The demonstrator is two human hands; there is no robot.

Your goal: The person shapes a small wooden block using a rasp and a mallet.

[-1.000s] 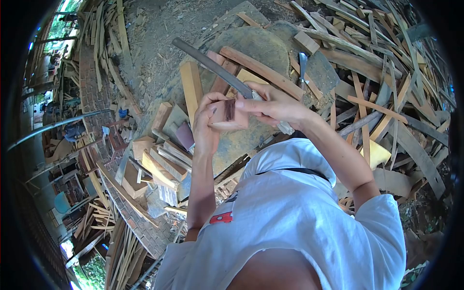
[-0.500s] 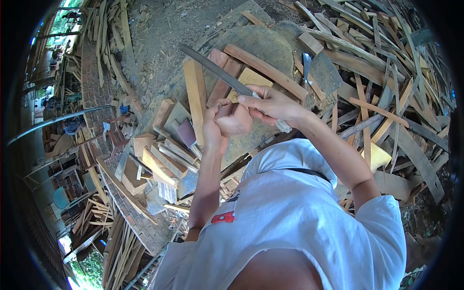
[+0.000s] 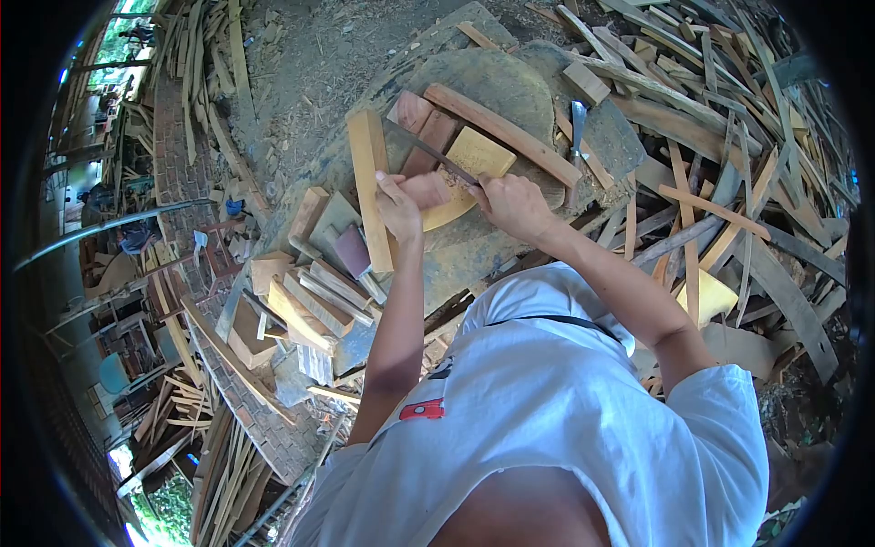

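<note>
My left hand point(image 3: 398, 211) is closed around the left end of a pinkish wooden block point(image 3: 426, 190), blurred a little by motion. My right hand point(image 3: 518, 206) grips the near end of a long, dark metal file point(image 3: 436, 155), its handle hidden in the fist. The file slants up and left, just beyond the block in this view. Past it lies a yellow wooden block point(image 3: 480, 151) with sawdust on it. A pale wooden bar point(image 3: 369, 173) stands beside my left hand, and a reddish block point(image 3: 431, 144) lies beyond the file.
A long wooden strip point(image 3: 501, 132) borders the round work surface point(image 3: 510, 87). A metal-bladed tool point(image 3: 579, 128) lies at its right. Wood offcuts point(image 3: 314, 305) crowd the left, and a large scrap heap point(image 3: 720, 182) fills the right.
Both hands have moved apart and the pinkish block has shifted up and left, turning over the work surface. The file has dropped from its raised slant to lie lower, near the yellow block.
</note>
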